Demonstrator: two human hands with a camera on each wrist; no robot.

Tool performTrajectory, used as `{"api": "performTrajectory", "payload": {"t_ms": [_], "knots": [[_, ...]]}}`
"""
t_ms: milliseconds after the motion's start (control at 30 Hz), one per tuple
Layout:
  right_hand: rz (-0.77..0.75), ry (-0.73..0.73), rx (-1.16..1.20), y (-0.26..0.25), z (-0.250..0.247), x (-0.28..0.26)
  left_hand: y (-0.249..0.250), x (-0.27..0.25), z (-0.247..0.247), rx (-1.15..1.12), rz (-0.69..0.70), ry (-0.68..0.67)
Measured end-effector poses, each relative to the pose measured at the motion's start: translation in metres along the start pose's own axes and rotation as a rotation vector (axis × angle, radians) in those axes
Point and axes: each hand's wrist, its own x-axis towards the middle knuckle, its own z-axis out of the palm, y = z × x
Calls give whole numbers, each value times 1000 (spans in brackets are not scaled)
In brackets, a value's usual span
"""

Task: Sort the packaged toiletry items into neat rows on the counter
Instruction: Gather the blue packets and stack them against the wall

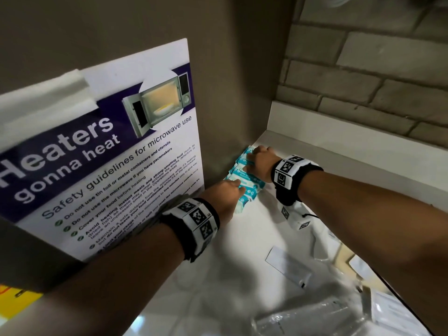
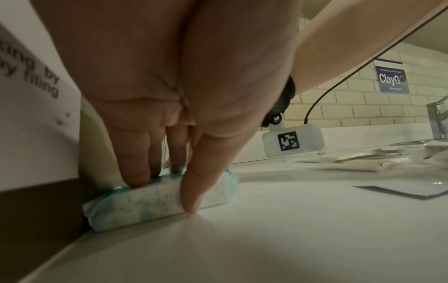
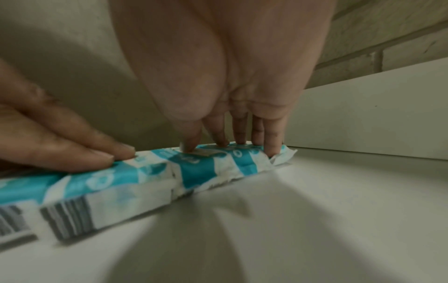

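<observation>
On the white bench [image 1: 278, 238], a row of teal-and-white packets [image 1: 244, 180] lies along the wall (squaring-up, I judge), left hand [image 1: 224, 197] and right hand [image 1: 260, 161] pressing flat-fingered on top; next, fetch another packet.

White counter [image 1: 242, 243] with teal packets [image 1: 244, 187], clear wrappers [image 1: 315, 314].

We see teal-and-white packets [image 1: 244, 187] printed with small white ring motifs and grey barcode stripes [image 3: 70, 218], on a white counter [image 1: 242, 251]. The poster [image 1: 101, 151] is white with a deep purple band. Both wristbands [image 1: 194, 224] carry black-and-white square codes. The brick wall [image 1: 363, 76] looks greyish-beige, perhaps from dim light.
</observation>
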Motion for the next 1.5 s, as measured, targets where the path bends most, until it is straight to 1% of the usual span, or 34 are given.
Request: {"api": "performTrajectory", "payload": {"t_ms": [133, 233, 333, 400, 467, 567, 700, 833, 933, 1067, 1200, 1400, 1500], "knots": [[-5, -23, 39, 1, 1, -3, 1, 0, 3, 40, -17, 8], [-46, -63, 55, 3, -1, -9, 3, -5, 2, 42, -20, 18], [-78, -59, 83, 4, -2, -17, 6, -8, 4, -106, -121, 109], [-84, -52, 124, 2, -2, -21, 7, -8, 3, -150, -179, 151], [-82, -63, 157, -1, -2, -23, 5, -8, 2, -120, -159, 124], [-85, -125, 125, -8, -4, -26, 2, -5, 1, -1, -64, 70], [-25, -219, 145, -12, -7, -28, 1, -3, 2, 73, -41, 46], [-13, -268, 154, -13, -9, -29, 0, 1, 4, 139, -1, 25], [-12, -266, 179, -14, -8, -29, 0, 1, 4, 157, 9, 5], [28, -235, 220, -19, -5, -29, 1, -2, 2, 100, -9, 12], [54, -213, 224, -24, -7, -26, 3, -6, 4, -84, -89, 78], [26, -241, 211, -19, -9, -23, 0, -5, -1, -1, -58, 42], [-2, -218, 221, -16, -7, -24, 0, -9, -3, 53, -34, 21]]}}
